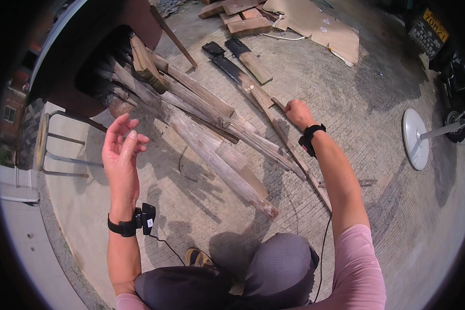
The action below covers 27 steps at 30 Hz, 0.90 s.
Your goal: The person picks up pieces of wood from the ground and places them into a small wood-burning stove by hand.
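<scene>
My left hand (122,145) is raised, fingers loosely curled and apart, with nothing in it. It is nearest to the dark, sooty opening (95,73) of a drum-like stove. Long weathered wood planks (195,130) stick out of that opening and slope down to the concrete. A short, thick wood block (145,64) rests on top of them near the mouth. My right hand (298,113) is closed around a thin wood strip (278,104), whose far end shows beyond my fingers. Beside it lie a charred board (232,71) and a long narrow wood strip (283,133).
A second charred board (250,60) lies farther off. Wood blocks (248,25) are piled at the back beside flattened cardboard (314,27). A metal-framed stool (64,145) stands left. On the right are a round white pedestal base (414,139) and a parked motorbike (455,83). Cables hang from my wrist straps.
</scene>
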Tool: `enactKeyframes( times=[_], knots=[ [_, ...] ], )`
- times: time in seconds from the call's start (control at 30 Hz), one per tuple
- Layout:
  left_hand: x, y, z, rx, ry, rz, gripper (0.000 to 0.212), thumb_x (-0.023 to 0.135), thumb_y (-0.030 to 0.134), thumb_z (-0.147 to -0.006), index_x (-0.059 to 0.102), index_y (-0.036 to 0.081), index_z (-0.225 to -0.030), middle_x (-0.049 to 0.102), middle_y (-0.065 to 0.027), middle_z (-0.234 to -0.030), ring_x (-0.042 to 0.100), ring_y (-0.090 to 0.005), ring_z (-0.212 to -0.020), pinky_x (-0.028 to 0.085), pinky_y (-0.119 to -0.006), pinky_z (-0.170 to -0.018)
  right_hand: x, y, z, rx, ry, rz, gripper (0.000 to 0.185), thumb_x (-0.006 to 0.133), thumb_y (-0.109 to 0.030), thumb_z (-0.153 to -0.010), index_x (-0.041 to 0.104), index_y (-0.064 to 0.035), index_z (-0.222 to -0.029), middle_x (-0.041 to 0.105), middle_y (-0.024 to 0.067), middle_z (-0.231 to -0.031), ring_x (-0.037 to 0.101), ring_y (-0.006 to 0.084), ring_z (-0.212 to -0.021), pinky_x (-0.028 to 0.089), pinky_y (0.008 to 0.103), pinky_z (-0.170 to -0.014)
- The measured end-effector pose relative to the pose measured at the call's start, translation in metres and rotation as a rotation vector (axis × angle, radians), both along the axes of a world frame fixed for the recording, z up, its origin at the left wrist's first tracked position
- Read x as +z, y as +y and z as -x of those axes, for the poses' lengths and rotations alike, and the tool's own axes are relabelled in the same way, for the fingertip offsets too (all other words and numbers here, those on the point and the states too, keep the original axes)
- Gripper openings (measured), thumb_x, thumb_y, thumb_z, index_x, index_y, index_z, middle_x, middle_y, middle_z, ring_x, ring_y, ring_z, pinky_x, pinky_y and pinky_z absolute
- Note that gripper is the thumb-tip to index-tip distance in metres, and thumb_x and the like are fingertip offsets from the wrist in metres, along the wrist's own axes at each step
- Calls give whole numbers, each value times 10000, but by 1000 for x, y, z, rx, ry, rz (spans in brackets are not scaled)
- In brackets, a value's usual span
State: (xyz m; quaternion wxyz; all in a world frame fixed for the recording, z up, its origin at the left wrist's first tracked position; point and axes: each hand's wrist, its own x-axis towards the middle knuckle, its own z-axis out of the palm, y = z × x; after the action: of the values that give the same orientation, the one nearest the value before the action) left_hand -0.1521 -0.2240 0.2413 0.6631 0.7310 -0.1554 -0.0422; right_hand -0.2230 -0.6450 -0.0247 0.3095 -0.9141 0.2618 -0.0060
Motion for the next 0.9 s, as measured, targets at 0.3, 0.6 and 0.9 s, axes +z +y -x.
enactKeyframes(
  times=[0.3, 0.6, 0.9],
  knots=[
    [0, 29, 13, 122, -25, -175, 347, 584, 55, -940, 530, 3, -1279, 588, -99, -1202, 607, -131, -849, 475, -254, -730, -12, 41, -86, -119, 142, 125, 360, 566, -181, -812, 677, 21, -1089, 546, 251, -1268, 472, 417, -1230, 437, 510, -985],
    [-1, 34, 16, 111, -21, -174, 318, 597, 70, -936, 557, 7, -1245, 595, -89, -1205, 606, -128, -855, 471, -250, -741, -15, 17, -92, -114, -20, -220, 316, 741, -198, -647, 716, 36, -857, 718, 204, -807, 700, 341, -786, 530, 400, -711],
    [-11, 8, 7, -40, -20, -45, 294, 600, 89, -940, 578, 8, -1221, 611, -72, -1188, 621, -121, -858, 482, -250, -741, 98, 2, -18, -236, -259, -724, 330, 728, -267, -792, 700, 22, -947, 666, 62, -837, 579, 193, -748, 437, 346, -723]
  ],
)
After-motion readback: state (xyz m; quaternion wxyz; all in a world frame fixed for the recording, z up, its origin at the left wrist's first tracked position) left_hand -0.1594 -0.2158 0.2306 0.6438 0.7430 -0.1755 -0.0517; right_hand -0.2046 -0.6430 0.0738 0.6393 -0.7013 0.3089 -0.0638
